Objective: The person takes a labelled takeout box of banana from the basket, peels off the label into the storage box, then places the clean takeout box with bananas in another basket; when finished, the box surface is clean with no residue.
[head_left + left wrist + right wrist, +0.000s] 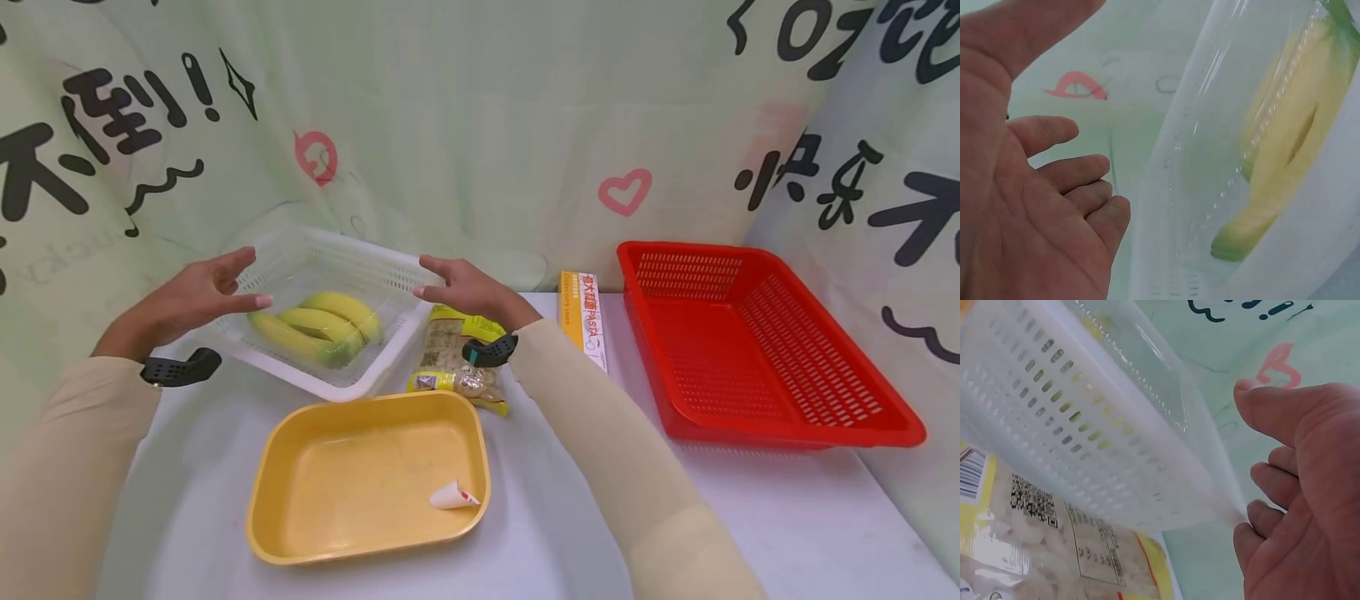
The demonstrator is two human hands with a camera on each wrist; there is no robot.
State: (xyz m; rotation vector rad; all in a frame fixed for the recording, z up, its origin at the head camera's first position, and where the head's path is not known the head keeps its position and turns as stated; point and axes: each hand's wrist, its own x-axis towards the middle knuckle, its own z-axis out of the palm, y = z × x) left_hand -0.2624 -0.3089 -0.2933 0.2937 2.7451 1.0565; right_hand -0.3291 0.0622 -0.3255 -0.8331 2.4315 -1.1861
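A white plastic basket with slotted sides stands at the back left, holding bananas under clear plastic wrapping. My left hand is beside its left end, thumb and fingers spread apart. In the left wrist view the palm faces the basket with a gap between. My right hand is at the basket's back right corner, fingers slightly bent. The right wrist view has those fingertips right at the corner, with the thumb apart from the rim. Nothing is gripped by either hand.
In front is a yellow tray with a small white paper piece in it. A clear-and-yellow food bag lies under my right wrist. Behind my right forearm is a pasta box. A red basket stands at the right.
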